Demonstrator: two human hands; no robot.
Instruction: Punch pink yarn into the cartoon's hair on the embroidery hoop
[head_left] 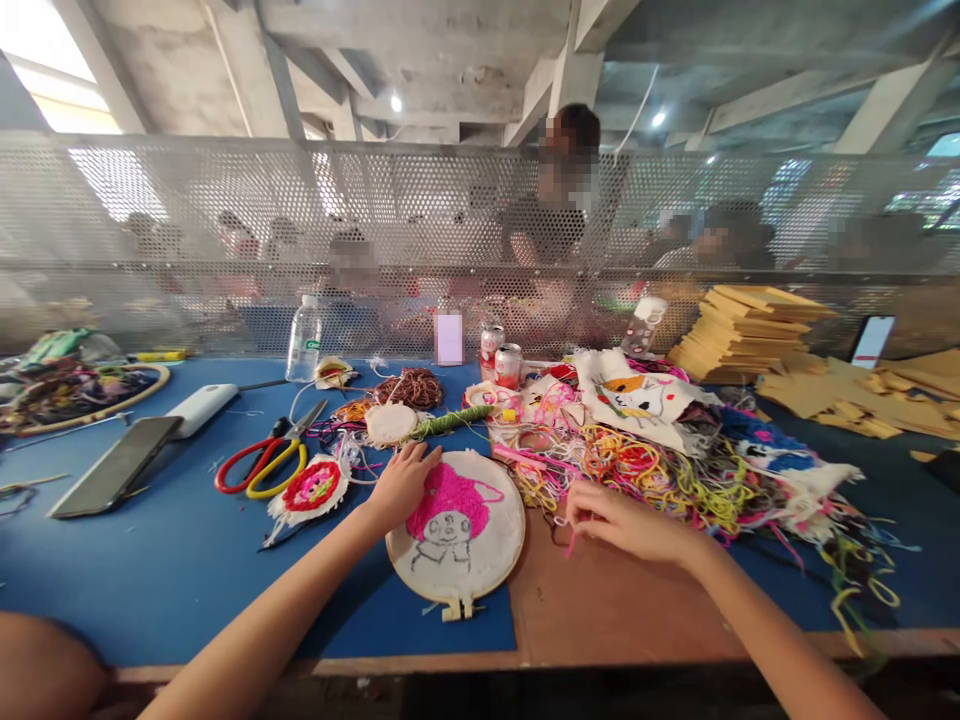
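Round pale embroidery hoop stretched with white cloth [484,540] taken as the landmark; it sits directly before the person, over the edge between a dark blue table cover [345,610] and a reddish-brown board [615,620]; the cloth bears a dense magenta stitched hood [459,490] over a grey outlined cartoon face, the body being line only; the hoop's screw clasp [457,608] points toward the person, which probably leaves the far rim free for the left hand [406,485]; that hand lies over the upper-left rim with fingers reaching across, presumably to steady it — thumb hidden, so cannot tell whether it is clamped; right hand [619,520] is just right of the hoop, apart from it, fingers curled inward; a thin pink strand [570,544] shows below its fingertips, though whether pinched cannot be told; the tangled multicoloured yarn heap [615,455] lies beyond that hand, probably for easy reach; steel scissors with one red and one yellow handle [291,432] lie left of the hoop, handles nearer the person, plausibly for quick pick-up; writing: a clear plastic bottle [304,345], beyond and left of the hoop, has a small green label, unreadable; two red-and-silver drink cans [508,366], beyond the hoop, carry print too small to read — no brand recorded.
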